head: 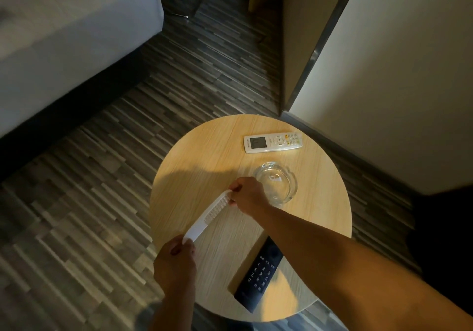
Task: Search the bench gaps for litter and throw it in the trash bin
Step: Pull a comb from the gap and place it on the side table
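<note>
A white plastic comb (pixel 208 215) is held by both ends just above the round wooden side table (pixel 194 156). My left hand (pixel 175 261) pinches its lower handle end near the table's left rim. The upper toothed end is gripped by my right hand (pixel 247 196), whose forearm crosses the table from the lower right. No trash bin is in view.
On the table lie a white remote (pixel 273 141), a clear glass ashtray (pixel 277 182) and a black remote (pixel 258 277). A grey upholstered bench or bed (pixel 64 36) fills the upper left. Striped carpet (pixel 102 177) surrounds the table; a wall (pixel 396 74) stands at right.
</note>
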